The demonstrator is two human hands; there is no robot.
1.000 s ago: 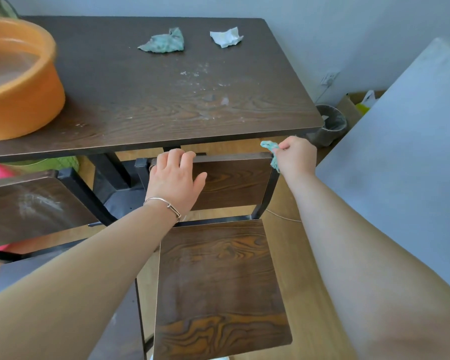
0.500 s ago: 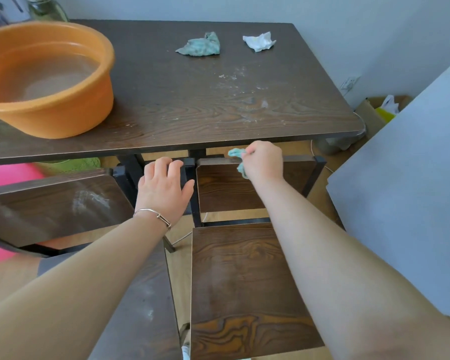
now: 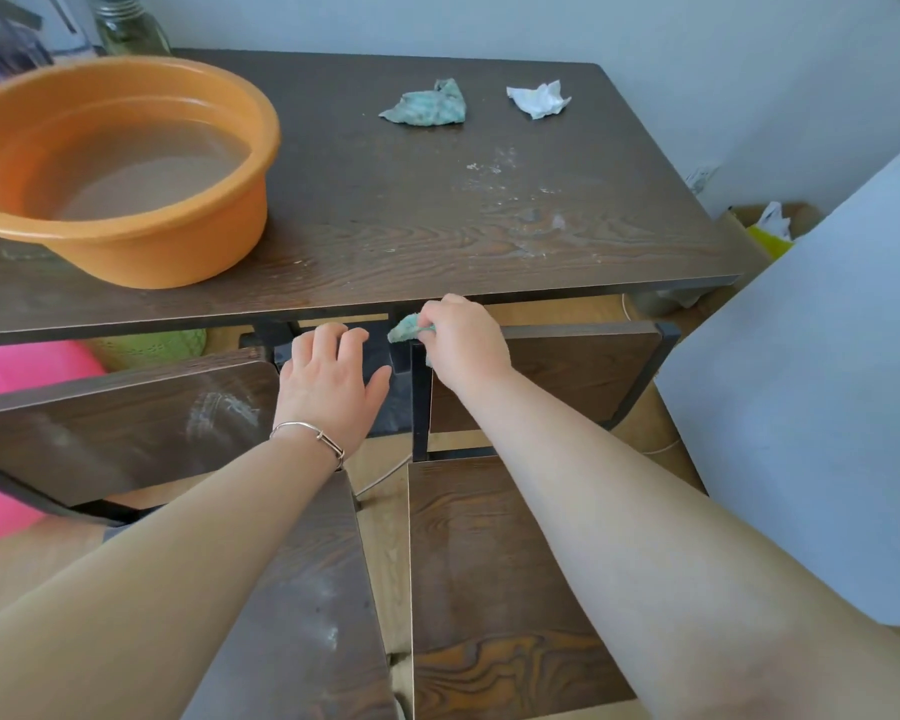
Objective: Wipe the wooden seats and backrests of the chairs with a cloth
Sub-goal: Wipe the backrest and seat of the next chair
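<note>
Progress, by my reading, is early. My right hand pinches a small bunched cloth against the top left corner of the right backrest, just under the near edge of the table. I judge the top rim of that panel to be the step in hand. The right seat below shows plain grain with a faint sheen, which may mean it has been wiped, though I cannot be sure. The left backrest carries a whitish smear near its right end. The left seat has pale dusty patches toward its near edge, so I count that chair as not yet done. My left hand is open, its fingers spread and only lightly bent over the dark frame between the two chairs, and it holds nothing. I cannot tell whether it bears on the frame. The cloth is teal, thin and crumpled, mostly hidden under my fingers, with one pointed corner poking out to the left and a scrap hanging below the hand. On the tabletop an orange basin of cloudy water sits toward the left edge, and a second rag and a tissue lie near the far edge.
</note>
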